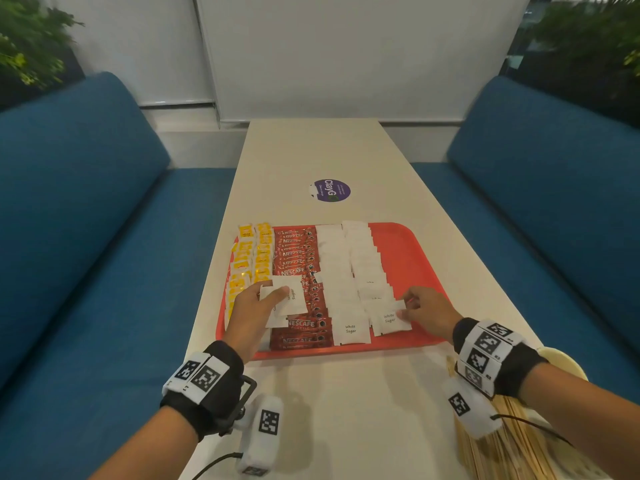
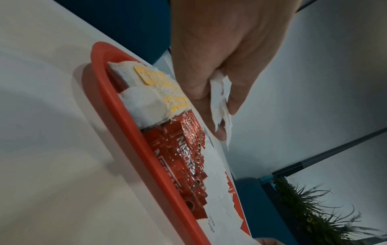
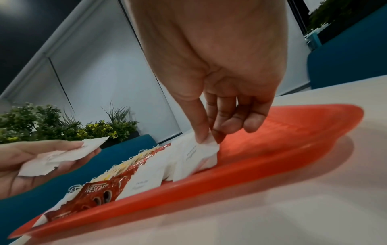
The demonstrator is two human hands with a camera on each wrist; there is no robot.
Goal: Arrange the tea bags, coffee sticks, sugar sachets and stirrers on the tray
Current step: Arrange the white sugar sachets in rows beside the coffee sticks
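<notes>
A red tray lies on the table and holds columns of yellow tea bags, red coffee sticks and white sugar sachets. My left hand hovers over the coffee sticks and grips a small stack of sugar sachets, also seen as sachets between thumb and fingers. My right hand pinches the edge of a sugar sachet lying at the near end of the right sachet column; the pinched sachet rests on the tray. Wooden stirrers lie off the tray at the near right.
Blue sofa seats flank the long white table. A purple round sticker sits beyond the tray. A pale round dish stands at the table's near right edge by the stirrers. The tray's right part shows bare red.
</notes>
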